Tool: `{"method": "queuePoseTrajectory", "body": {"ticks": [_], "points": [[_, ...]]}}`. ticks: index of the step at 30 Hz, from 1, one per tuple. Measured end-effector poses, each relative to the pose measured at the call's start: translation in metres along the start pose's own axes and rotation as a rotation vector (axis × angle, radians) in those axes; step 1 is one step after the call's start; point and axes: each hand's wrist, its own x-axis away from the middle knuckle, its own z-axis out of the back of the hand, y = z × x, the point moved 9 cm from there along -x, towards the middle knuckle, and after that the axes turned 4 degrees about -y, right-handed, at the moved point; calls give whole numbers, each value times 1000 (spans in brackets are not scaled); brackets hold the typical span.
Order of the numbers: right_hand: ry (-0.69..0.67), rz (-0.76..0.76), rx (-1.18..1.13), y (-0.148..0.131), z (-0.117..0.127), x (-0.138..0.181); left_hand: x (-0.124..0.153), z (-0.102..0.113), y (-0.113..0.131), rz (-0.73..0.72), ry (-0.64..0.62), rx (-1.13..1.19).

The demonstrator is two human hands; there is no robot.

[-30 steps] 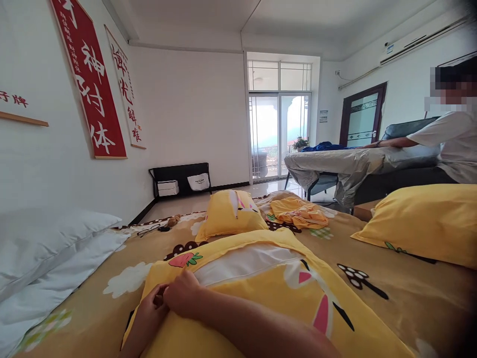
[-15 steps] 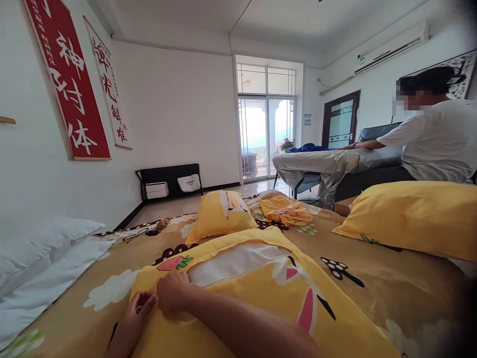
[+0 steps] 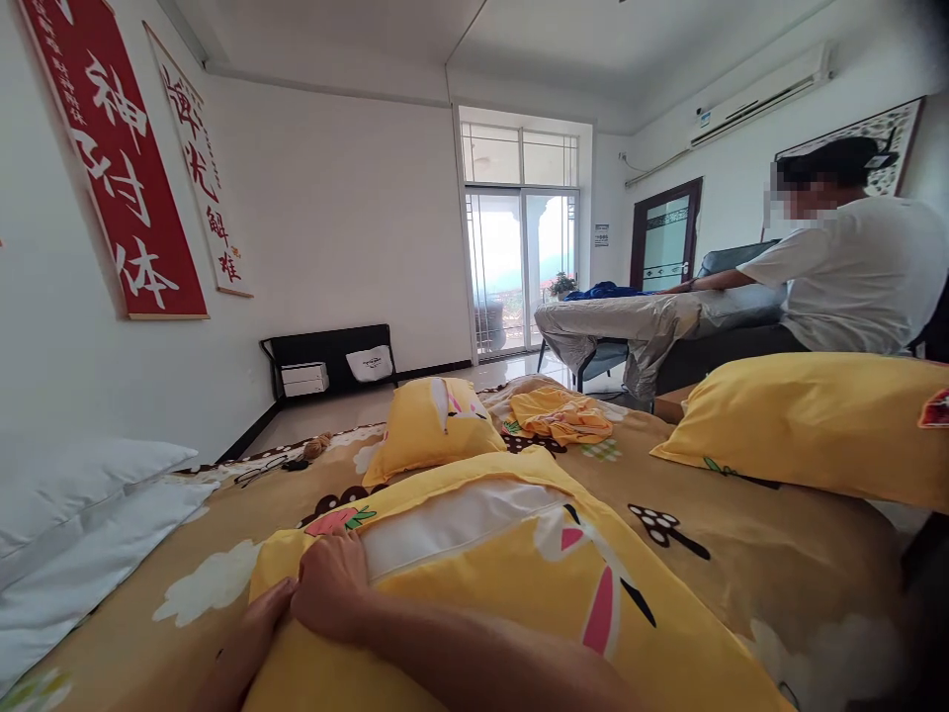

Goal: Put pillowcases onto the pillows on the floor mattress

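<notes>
A yellow pillowcase (image 3: 481,603) with a carrot and a rabbit print lies in front of me. The white pillow (image 3: 460,529) inside shows through its long gap. At the gap's left end, my right hand (image 3: 333,583) is closed on the pillowcase fabric, just below the carrot print. My left hand (image 3: 256,633) is closed at the left side of the pillowcase, its fingertips against my right hand and the cloth. Its fingers are partly hidden.
White pillows (image 3: 89,534) lie at left on the brown patterned bedding (image 3: 215,539). Ahead are a smaller yellow pillow (image 3: 434,430) and crumpled yellow fabric (image 3: 560,413). Another yellow pillow (image 3: 808,425) is at right. Beyond it a person (image 3: 852,257) sits at a covered table (image 3: 615,321).
My left hand has moved up against my right hand, and its fingers have closed. My right hand stays at the gap's left end. The view has shifted slightly to the right.
</notes>
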Motion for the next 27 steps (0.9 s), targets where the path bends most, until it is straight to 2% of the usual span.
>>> {"method": "queuePoseTrajectory", "body": {"ticks": [5,9,14,19,27], "points": [[-15,61,131,-7,-2,-1,7,1,-3,63,22,146],[-30,35,142,-7,-1,-2,15,5,0,108,43,197],[-63,-13,111,1,20,0,17,19,2,225,68,133],[-70,-45,50,21,54,2,22,36,33,135,195,21],[-67,-127,29,61,96,21,44,23,79,234,191,180]]}}
